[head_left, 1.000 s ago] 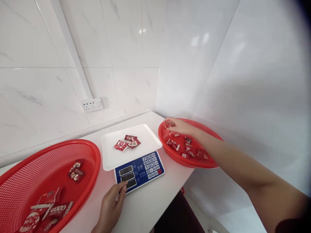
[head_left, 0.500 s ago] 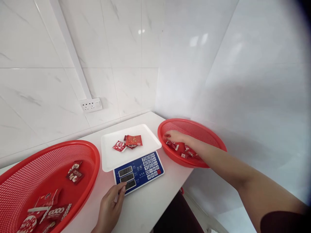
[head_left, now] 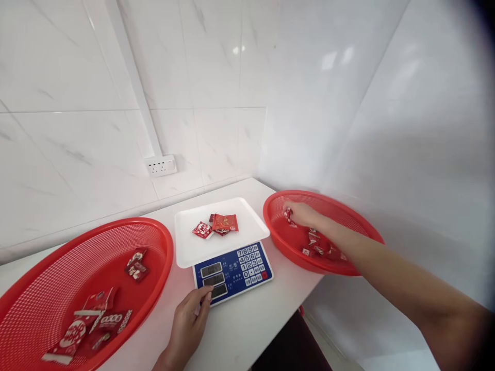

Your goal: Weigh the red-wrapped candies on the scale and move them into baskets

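My right hand (head_left: 303, 214) reaches into the right red basket (head_left: 284, 245), its fingers closed on a small red-and-white snack packet (head_left: 289, 216). More such packets (head_left: 315, 242) lie below it on the basket floor. At the front edge of a blue digital scale (head_left: 234, 273), my left hand (head_left: 189, 322) rests with the index fingertip by the lowest display and the thumb a little apart; nothing is seen in it. On the scale's white tray (head_left: 185, 247) lies a small pile of red packets (head_left: 225, 222).
A second red mesh basket (head_left: 164, 268) stands at the left, with several red packets (head_left: 110, 322) inside. All of this is on a white table (head_left: 240, 324) against a tiled wall. A power socket (head_left: 161, 166) sits on the wall behind.
The view has swung slightly left, so everything sits further right. My right hand has closed on a packet and lifted it a little. My left hand stays at the scale.
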`<state>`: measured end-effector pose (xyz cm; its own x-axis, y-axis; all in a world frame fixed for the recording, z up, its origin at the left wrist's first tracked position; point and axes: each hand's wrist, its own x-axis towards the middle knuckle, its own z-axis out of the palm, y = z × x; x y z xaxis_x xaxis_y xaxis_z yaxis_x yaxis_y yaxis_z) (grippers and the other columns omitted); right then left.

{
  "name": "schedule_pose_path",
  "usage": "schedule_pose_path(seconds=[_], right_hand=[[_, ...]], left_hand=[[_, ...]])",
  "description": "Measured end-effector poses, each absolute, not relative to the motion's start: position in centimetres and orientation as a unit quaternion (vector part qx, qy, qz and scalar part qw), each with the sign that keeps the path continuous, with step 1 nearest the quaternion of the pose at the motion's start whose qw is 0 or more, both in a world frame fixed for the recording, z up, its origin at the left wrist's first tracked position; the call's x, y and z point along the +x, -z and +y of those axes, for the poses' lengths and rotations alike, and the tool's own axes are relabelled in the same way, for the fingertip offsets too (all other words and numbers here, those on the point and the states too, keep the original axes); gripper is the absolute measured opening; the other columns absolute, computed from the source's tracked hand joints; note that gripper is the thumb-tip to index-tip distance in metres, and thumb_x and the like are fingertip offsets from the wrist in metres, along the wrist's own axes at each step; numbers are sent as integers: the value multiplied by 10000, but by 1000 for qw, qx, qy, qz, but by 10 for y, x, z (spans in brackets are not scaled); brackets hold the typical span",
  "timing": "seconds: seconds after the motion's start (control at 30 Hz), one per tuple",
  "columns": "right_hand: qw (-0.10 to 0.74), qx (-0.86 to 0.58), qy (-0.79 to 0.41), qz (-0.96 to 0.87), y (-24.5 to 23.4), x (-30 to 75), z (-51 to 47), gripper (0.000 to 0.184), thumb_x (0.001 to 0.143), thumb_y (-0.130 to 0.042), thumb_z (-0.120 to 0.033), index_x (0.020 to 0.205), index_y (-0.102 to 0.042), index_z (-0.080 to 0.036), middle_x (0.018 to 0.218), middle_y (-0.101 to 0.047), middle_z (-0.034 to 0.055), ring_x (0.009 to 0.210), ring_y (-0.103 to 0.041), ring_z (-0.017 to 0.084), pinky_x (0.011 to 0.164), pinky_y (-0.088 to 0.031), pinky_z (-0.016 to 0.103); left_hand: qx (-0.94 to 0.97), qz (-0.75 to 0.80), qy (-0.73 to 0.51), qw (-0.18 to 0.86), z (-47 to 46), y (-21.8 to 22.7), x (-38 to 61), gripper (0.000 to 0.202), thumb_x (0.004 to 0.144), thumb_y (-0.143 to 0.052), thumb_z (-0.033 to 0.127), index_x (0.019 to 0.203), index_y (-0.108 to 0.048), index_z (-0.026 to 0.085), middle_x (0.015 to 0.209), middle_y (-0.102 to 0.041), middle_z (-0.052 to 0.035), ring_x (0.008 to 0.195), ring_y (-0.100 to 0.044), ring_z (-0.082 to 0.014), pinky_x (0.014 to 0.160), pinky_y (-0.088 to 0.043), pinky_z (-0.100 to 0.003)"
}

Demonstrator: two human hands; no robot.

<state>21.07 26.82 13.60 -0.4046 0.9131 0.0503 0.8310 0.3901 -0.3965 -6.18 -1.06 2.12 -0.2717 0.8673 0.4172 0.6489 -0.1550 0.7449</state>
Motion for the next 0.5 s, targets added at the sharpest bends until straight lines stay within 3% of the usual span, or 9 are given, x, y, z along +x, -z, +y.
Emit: schedule_pose_path(seconds=[0.1, 0.23, 0.43, 0.5], right_hand=[[191, -504, -143, -830, -158, 188, 271, 350, 720, -446, -43, 1011, -561, -200, 880, -658, 45, 751, -595, 181, 652, -423, 258], [195, -406, -180, -874, -166, 145, 246, 423, 685, -429, 5, 992, -590, -238, 861, -666, -19, 735, -605, 131, 669, -439, 214], [189, -294, -202, -915, -142, 94, 203, 462, 771, -422, -17, 1151, -574, -233, 1186, -592, 42, 910, -606, 160, 815, -451, 275], [192, -264, -203, -923, -134, 87, 199, 457, 795, -440, -47, 1192, -551, -245, 1207, -578, 47, 958, -595, 173, 849, -447, 302]], left_hand=[[591, 642, -475, 114, -10, -22, -61, 237, 859, -482, 336, 932, -655, 192, 846, -703, -66, 724, -668, -169, 544, -540, -212], [594, 640, -474, 115, -10, -21, -60, 223, 869, -472, 319, 938, -644, 195, 813, -695, -49, 715, -662, -156, 563, -536, -207], [600, 639, -469, 106, -11, -22, -60, 213, 877, -466, 312, 929, -636, 194, 809, -695, -51, 714, -664, -155, 595, -537, -216], [600, 640, -469, 104, -10, -23, -60, 218, 878, -462, 315, 926, -636, 192, 815, -696, -55, 717, -663, -157, 608, -540, -222]])
